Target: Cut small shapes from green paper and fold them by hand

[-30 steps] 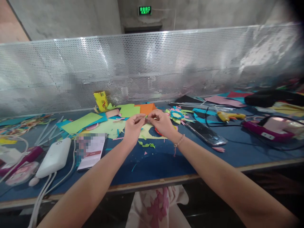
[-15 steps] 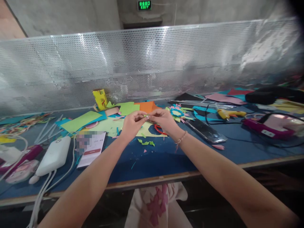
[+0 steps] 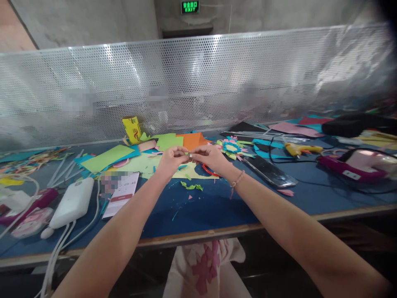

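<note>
Shifted piece [image 3: 190, 155], seemingly between fingers [image 3: 200, 157]

Craft workshop: the blue worktable [image 3: 211, 211] carries coloured paper [image 3: 107, 158] and a yellow glue gun [image 3: 291, 148]. A perforated metal partition [image 3: 192, 82] lines the worktable's far edge; an exit sign [image 3: 190, 7] hangs beyond the worktable.

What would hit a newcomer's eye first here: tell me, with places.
The left hand and right hand draw the eye first, meeting over the middle of the blue table, pinching a tiny piece too small to identify. Just beyond the right hand, to its right, lies a bright blue-and-pink paper flower. Above the perforated metal screen, a green exit sign glows against the grey wall.
</note>
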`<state>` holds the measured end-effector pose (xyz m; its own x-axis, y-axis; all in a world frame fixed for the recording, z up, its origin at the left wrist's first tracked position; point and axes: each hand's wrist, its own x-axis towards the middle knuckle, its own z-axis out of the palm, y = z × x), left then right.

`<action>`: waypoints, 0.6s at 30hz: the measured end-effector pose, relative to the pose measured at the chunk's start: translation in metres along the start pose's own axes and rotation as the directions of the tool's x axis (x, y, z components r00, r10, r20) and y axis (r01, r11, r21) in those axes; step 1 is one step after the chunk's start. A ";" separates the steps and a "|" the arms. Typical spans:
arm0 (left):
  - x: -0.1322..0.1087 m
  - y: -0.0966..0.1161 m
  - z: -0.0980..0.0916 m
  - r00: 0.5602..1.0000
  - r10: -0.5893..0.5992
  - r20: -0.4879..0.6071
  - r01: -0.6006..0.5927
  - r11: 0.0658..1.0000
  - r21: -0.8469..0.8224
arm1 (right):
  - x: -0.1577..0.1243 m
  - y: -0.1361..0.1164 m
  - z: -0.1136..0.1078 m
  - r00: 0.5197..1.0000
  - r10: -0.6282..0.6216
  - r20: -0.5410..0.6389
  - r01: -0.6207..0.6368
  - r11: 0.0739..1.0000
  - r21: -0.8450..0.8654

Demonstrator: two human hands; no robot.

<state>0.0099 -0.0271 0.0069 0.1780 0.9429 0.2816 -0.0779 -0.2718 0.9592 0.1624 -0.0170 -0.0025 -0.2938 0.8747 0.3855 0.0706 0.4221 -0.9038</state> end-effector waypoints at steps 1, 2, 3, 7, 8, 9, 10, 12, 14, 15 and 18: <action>0.000 0.000 0.000 1.000 -0.015 0.004 0.014 1.000 0.021 | 0.000 -0.001 0.000 1.000 -0.006 0.005 0.006 0.999 -0.050; 0.001 -0.001 -0.001 0.999 -0.032 0.007 0.032 0.998 0.045 | -0.001 -0.002 -0.001 1.000 -0.001 0.004 0.001 0.996 -0.086; 0.001 -0.002 -0.001 0.999 -0.048 0.009 0.047 0.996 0.077 | -0.001 -0.003 -0.001 1.000 0.013 0.003 -0.012 0.993 -0.114; 0.001 -0.002 -0.004 0.997 -0.072 0.026 0.061 0.951 0.304 | -0.002 -0.004 0.000 0.993 0.082 0.085 -0.060 0.971 -0.233; 0.000 -0.001 -0.005 0.994 -0.088 0.061 0.061 0.933 0.355 | -0.002 -0.003 -0.001 0.991 0.089 0.100 -0.060 0.962 -0.267; -0.001 -0.001 -0.006 0.986 -0.118 0.120 0.063 0.919 0.388 | -0.001 -0.001 -0.001 0.990 0.090 0.109 -0.053 0.951 -0.305; -0.002 0.000 -0.008 0.968 -0.160 0.192 0.071 0.912 0.403 | -0.001 0.002 -0.002 0.990 0.086 0.114 -0.042 0.938 -0.345; -0.004 0.000 -0.010 0.918 -0.240 0.317 0.099 0.910 0.402 | -0.001 0.006 -0.005 0.984 0.085 0.156 -0.009 0.903 -0.429; -0.006 -0.001 -0.011 0.889 -0.282 0.360 0.111 0.897 0.427 | -0.001 0.009 -0.009 0.953 0.137 0.270 0.019 0.862 -0.507; -0.007 -0.002 -0.011 0.880 -0.294 0.373 0.097 0.880 0.464 | -0.001 0.010 -0.011 0.926 0.179 0.331 0.032 0.840 -0.542; -0.007 -0.005 -0.011 0.855 -0.327 0.403 0.027 0.804 0.594 | -0.004 0.007 -0.018 0.841 0.318 0.437 0.038 0.771 -0.635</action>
<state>-0.0023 -0.0303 -0.0004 0.5730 0.8171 -0.0627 0.5251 -0.3074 0.7936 0.1814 -0.0130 -0.0066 -0.6410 0.7663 -0.0444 0.6489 0.5100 -0.5647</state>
